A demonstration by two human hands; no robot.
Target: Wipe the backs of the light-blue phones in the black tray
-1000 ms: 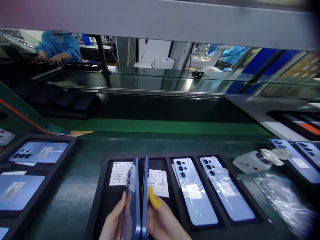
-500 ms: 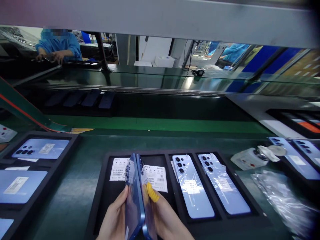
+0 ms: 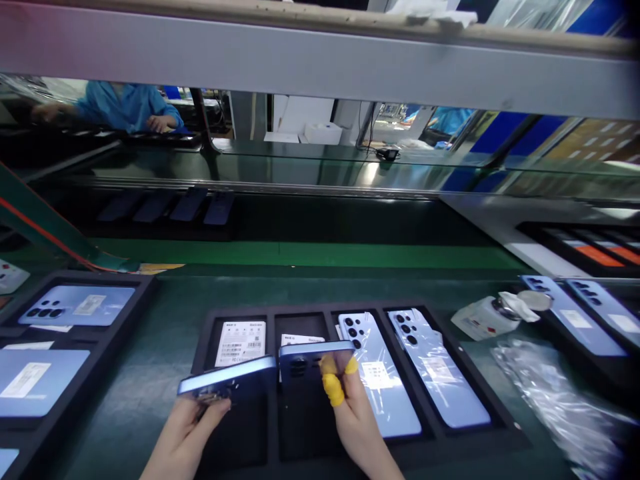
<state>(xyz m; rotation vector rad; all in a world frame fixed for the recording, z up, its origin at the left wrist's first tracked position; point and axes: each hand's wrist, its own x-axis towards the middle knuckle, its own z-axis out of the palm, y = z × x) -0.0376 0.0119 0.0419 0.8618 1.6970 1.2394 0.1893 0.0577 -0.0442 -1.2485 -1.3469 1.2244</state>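
Observation:
My left hand is closed on the end of a blue smartphone, tilted so its edge faces me. A second smartphone is gripped in my right hand, which wears yellow finger covers. The two phones are side by side above a black tray. White printed label cards lie in its two left compartments; one card shows well, the other is partly hidden behind the right-hand phone. In the right compartments lie a light blue phone and another, both with shiny clear film.
More trays with blue phones stand at the left and right. A white bottle and clear plastic bags sit on the right. Behind a glass partition, a co-worker in blue works; a shelf beam crosses overhead.
The two phones were upright and close together; now they are tipped over and their top ends are apart. My left hand has moved left, my right hand slightly right. The view has tilted up.

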